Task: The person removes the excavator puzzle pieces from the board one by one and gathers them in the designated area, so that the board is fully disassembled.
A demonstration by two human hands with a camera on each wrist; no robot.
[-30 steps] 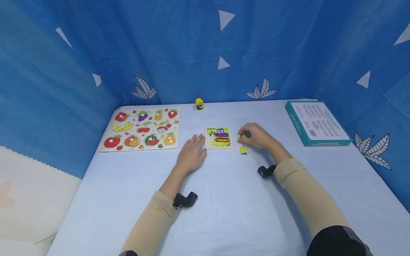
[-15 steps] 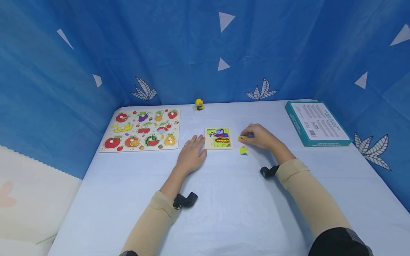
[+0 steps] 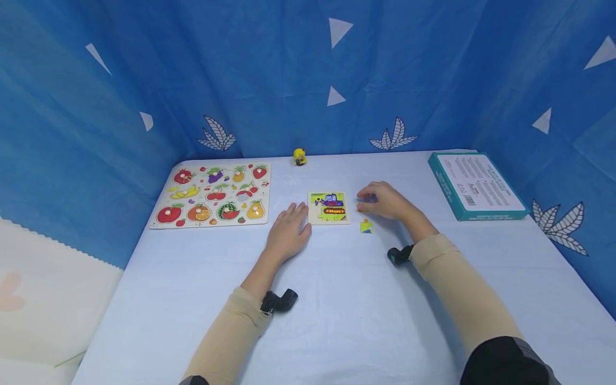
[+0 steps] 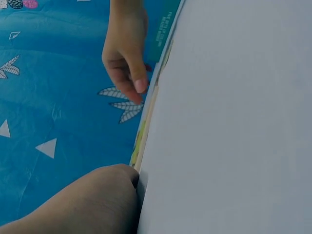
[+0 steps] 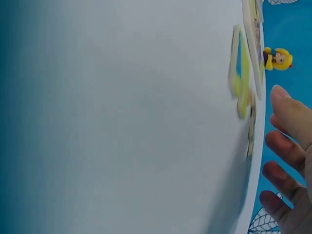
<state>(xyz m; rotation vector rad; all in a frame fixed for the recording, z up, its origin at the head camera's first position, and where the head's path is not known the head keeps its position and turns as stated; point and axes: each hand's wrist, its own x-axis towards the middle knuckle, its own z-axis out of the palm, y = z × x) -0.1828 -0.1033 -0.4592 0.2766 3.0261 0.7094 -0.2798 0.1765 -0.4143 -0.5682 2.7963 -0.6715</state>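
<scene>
The small square puzzle board, with a purple digger picture, lies mid-table. My left hand rests flat at its left edge, fingers straight. To the right of the board, my right hand is just above the table, its fingers loosely bent. In the right wrist view its thumb stands apart from the other fingers, with nothing between them. A puzzle piece lies flat below this hand, mostly hidden in the head view. Nearer to me lies another loose puzzle piece, yellow-green with blue.
A fruit peg puzzle board occupies the table's back left. A small yellow-haired figurine stands at the back edge. At the back right lies a teal box. Blue curtain hangs behind the white table.
My right hand first touched the upper loose piece, which shifted and turned slightly; now the hand has lifted a little, thumb and fingers apart. The left hand has stayed still.
</scene>
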